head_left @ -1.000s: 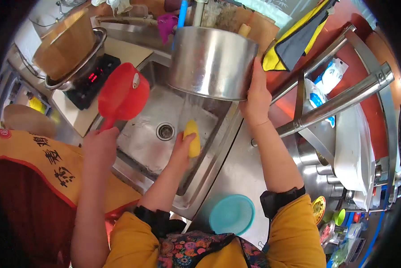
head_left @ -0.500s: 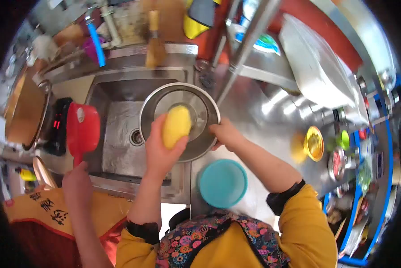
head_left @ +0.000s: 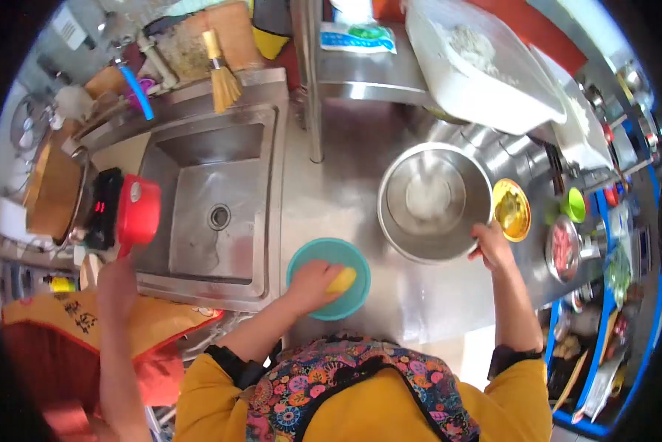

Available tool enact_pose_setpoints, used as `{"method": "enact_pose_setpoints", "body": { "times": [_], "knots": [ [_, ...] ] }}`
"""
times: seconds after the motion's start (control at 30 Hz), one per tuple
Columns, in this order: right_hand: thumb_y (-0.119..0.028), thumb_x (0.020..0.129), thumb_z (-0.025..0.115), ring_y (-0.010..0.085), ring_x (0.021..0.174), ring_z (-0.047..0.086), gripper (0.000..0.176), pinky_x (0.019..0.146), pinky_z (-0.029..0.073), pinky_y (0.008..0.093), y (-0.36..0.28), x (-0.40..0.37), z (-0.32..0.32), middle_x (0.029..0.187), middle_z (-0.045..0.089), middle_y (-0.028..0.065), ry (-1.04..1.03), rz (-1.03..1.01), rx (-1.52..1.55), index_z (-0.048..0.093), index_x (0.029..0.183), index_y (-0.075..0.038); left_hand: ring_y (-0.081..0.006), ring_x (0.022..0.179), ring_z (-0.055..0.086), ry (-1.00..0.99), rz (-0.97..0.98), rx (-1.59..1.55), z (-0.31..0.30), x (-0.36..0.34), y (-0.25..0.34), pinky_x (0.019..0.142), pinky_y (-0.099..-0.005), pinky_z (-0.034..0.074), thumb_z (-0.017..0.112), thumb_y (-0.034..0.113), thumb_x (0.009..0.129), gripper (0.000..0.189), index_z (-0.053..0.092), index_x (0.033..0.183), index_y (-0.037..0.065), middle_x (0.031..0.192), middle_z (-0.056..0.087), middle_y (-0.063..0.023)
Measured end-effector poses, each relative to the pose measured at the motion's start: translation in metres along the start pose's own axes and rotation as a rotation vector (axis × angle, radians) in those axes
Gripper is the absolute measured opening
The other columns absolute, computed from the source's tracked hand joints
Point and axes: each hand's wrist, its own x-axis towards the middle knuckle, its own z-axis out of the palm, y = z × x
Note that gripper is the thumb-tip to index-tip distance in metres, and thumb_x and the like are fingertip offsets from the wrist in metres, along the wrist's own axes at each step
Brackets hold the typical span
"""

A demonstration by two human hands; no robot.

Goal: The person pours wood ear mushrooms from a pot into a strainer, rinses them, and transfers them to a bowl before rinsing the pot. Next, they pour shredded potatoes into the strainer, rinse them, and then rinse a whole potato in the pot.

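Note:
My left hand (head_left: 313, 286) is closed round a yellow, potato-like item (head_left: 343, 280) inside a small teal basin (head_left: 329, 309) near the counter's front edge. Out to the right, my right hand (head_left: 495, 247) grips the rim of a large steel bowl (head_left: 401, 234), fingers wrapped over its lower right side. The bowl rests on the steel counter, with a pale, blurred patch on its bottom. Just right of it lies a yellow bowl (head_left: 521, 228) with yellowish contents.
A co-worker's hand (head_left: 117, 283) at left holds a red scoop (head_left: 138, 214) by the sink (head_left: 231, 254). A steel post (head_left: 313, 110) stands behind the counter. A white tub (head_left: 486, 96) and a plate of pink meat (head_left: 565, 250) are at right.
The steel bowl has moved from over the sink rightward onto the counter with my right hand. My left hand has lowered the yellow item into the teal basin. The view has shifted.

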Motion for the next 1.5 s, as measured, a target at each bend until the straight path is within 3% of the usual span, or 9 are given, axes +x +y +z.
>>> {"method": "enact_pose_setpoints", "body": {
  "times": [0.1,0.3,0.5,0.63,0.8,1.03,1.23,1.33,1.5],
  "knots": [
    [-0.005,0.072,0.047,0.02,0.04,0.054,0.029,0.033,0.044,0.0284,-0.006,0.007,0.003,0.061,0.057,0.0128,-0.149,0.103,-0.022,0.053,0.096,0.008,-0.0331,0.102,0.054,0.624,0.229,0.087,-0.051,0.002,0.027,0.083,-0.0417,0.046,0.067,0.035,0.075,0.069,0.037,0.132,0.009,0.117,0.053,-0.0176],
    [-0.018,0.08,0.049,0.0192,0.042,0.057,0.025,0.035,0.043,0.0271,-0.075,0.009,0.127,0.062,0.06,0.0146,-0.463,-0.176,-0.366,0.059,0.087,0.004,-0.0199,0.106,0.052,0.347,-0.308,-1.129,-0.142,-0.037,-0.002,0.081,-0.0343,0.048,0.064,0.033,0.082,0.077,0.021,0.141,0.008,0.127,0.047,-0.0141],
    [-0.033,0.086,0.053,0.0298,0.059,0.063,0.04,0.06,0.051,0.0379,-0.157,0.039,0.293,0.073,0.063,0.0176,-0.754,-0.565,-0.792,0.055,0.099,0.005,-0.021,0.094,0.059,0.772,-0.564,-1.471,-0.082,-0.079,-0.141,0.061,-0.0332,0.054,0.048,0.006,0.079,0.063,0.028,0.137,0.014,0.117,0.052,-0.0092],
    [-0.032,0.086,0.054,0.0377,0.096,0.053,0.036,0.081,0.044,0.0447,-0.243,0.081,0.416,0.1,0.058,0.0198,-0.402,-1.345,-0.846,0.056,0.105,-0.001,-0.0264,0.099,0.058,0.879,-0.682,-1.664,-0.088,-0.094,-0.17,0.068,-0.0412,0.057,0.048,0.006,0.08,0.064,0.025,0.138,0.019,0.123,0.048,-0.0116],
    [-0.029,0.081,0.06,0.0374,0.096,0.053,0.046,0.083,0.045,0.0439,-0.379,0.093,0.574,0.104,0.055,0.0186,0.039,-1.917,-0.523,0.049,0.119,-0.005,-0.0306,0.097,0.059,1.029,-0.714,-1.785,-0.063,-0.091,-0.233,0.065,-0.0446,0.057,0.047,0.005,0.082,0.066,0.02,0.139,0.024,0.125,0.045,-0.0134],
    [-0.034,0.085,0.053,0.0371,0.091,0.058,0.036,0.078,0.047,0.0459,-0.458,0.113,0.692,0.101,0.059,0.0189,0.149,-1.651,-0.475,0.057,0.109,-0.007,-0.0354,0.09,0.06,1.356,-0.824,-1.805,-0.05,-0.101,-0.294,0.063,-0.0461,0.057,0.045,0.003,0.083,0.07,0.012,0.14,0.028,0.128,0.042,-0.0152],
    [-0.015,0.088,0.048,0.0328,0.094,0.061,0.026,0.083,0.046,0.0375,-0.453,0.141,0.655,0.097,0.062,0.0224,-0.356,-1.805,0.077,0.06,0.106,-0.001,-0.0341,0.088,0.061,1.481,-0.847,-1.661,-0.054,-0.087,-0.322,0.052,-0.0402,0.058,0.044,0.002,0.085,0.066,0.014,0.138,0.027,0.127,0.042,-0.0178],
    [-0.017,0.088,0.049,0.0311,0.092,0.062,0.026,0.081,0.046,0.0369,-0.451,0.148,0.659,0.097,0.063,0.0232,-0.217,-1.862,0.066,0.061,0.106,-0.003,-0.0336,0.092,0.06,1.491,-0.861,-1.692,-0.047,-0.081,-0.328,0.05,-0.0419,0.057,0.039,-0.004,0.081,0.068,0.014,0.137,0.026,0.128,0.039,-0.0158],
    [-0.026,0.086,0.044,0.0378,0.083,0.06,0.029,0.077,0.046,0.0479,-0.353,0.152,0.677,0.083,0.063,0.0209,-0.116,-1.239,-0.067,0.059,0.089,-0.001,-0.0357,0.091,0.06,1.498,-0.806,-1.662,-0.045,-0.061,-0.345,0.053,-0.0416,0.057,0.047,0.001,0.085,0.063,0.016,0.135,0.026,0.126,0.043,-0.0145]
  ]
}}
